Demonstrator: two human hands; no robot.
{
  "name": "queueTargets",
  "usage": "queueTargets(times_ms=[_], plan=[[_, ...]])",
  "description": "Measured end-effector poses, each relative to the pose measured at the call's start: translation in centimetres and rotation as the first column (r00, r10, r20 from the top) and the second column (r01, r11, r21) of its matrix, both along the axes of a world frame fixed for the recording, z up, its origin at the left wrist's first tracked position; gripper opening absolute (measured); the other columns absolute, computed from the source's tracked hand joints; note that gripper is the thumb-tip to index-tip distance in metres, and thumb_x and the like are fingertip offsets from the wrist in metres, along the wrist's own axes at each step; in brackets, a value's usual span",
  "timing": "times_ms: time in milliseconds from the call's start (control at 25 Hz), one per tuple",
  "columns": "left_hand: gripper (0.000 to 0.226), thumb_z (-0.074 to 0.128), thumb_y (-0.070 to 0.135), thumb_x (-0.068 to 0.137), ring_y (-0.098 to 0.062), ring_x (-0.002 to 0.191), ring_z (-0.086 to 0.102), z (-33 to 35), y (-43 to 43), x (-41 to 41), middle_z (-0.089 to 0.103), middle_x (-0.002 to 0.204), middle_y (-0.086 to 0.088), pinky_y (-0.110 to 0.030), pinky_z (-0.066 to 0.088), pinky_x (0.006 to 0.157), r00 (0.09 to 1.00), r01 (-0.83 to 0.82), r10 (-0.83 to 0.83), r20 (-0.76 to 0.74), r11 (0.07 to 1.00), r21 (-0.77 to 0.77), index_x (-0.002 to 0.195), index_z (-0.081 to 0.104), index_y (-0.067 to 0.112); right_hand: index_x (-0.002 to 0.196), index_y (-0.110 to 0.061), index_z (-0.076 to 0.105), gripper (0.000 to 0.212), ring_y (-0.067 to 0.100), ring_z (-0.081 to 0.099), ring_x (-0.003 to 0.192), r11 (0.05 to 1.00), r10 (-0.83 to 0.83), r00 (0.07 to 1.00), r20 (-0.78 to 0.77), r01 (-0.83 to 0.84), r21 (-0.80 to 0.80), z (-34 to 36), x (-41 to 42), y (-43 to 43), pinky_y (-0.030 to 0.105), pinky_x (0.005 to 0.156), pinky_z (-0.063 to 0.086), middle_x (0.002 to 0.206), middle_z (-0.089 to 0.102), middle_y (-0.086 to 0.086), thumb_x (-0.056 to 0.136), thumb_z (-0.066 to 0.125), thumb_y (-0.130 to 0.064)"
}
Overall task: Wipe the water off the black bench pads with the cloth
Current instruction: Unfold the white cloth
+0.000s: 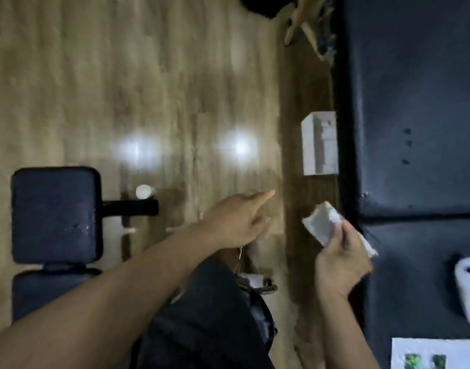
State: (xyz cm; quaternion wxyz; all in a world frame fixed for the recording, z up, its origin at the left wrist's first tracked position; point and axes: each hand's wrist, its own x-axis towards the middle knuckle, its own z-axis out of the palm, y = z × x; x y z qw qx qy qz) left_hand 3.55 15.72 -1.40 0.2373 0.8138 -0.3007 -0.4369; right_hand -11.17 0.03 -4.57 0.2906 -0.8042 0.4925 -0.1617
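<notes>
Small bench pad (55, 214) left, cup (143, 191) just right of it on floor (122, 75). Box (320, 143) beside left edge of large pad (414, 102). Nearer, cloth (320, 226) in right hand (340, 265), by same edge.

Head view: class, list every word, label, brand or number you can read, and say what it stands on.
None can be read; the frame is blurred.
White box on the floor: markings illegible.
White sheet: two green pictures, no legible words.
White device: no readable label.
Cloth: no label shows.
</notes>
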Motion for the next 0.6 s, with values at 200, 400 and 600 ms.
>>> queueTargets(times_ms=[200, 400, 600], plan=[[0.041, 0.057, 0.040, 0.092, -0.009, 0.113, 0.062, 0.8, 12.2, 1.4, 0.070, 0.121, 0.002, -0.019, 0.046, 0.092, 0.694, -0.720, 0.718, -0.053, 0.690, -0.073, 0.129, 0.060, 0.022, 0.103, -0.013, 0.070, 0.016, -0.009, 0.058, 0.076, 0.637, 0.557, 0.806, 0.201, -0.570, 0.520, 2.5, 12.5, 15.8, 0.005, 0.072, 0.042, 0.084, 0.066, -0.015, 0.096, 0.055, -0.015], [0.017, 0.067, 0.028, 0.084, -0.008, 0.079, 0.056, 1.2, 25.6, -3.6, 0.063, 0.084, 0.007, -0.018, 0.039, 0.073, 0.310, -0.910, 0.917, 0.251, 0.363, -0.202, 0.090, 0.066, 0.013, 0.096, -0.023, 0.061, 0.011, 0.010, 0.062, 0.073, 0.190, 0.859, 0.394, 0.328, -0.839, 0.510, 2.9, 15.6, 27.8, 0.032, 0.071, 0.051, 0.080, 0.066, -0.008, 0.097, 0.050, -0.026], [0.006, 0.064, 0.008, 0.092, 0.000, 0.071, 0.060, -0.6, 33.3, -11.5, 0.068, 0.077, 0.004, -0.016, 0.046, 0.072, -0.062, -0.964, 0.997, -0.043, -0.072, -0.257, 0.086, 0.066, 0.007, 0.093, -0.020, 0.061, 0.005, 0.006, 0.054, 0.068, -0.155, 0.957, -0.041, 0.288, -0.910, 0.384, 2.0, 14.0, 36.6, 0.028, 0.067, 0.044, 0.075, 0.063, -0.011, 0.094, 0.057, -0.023]])
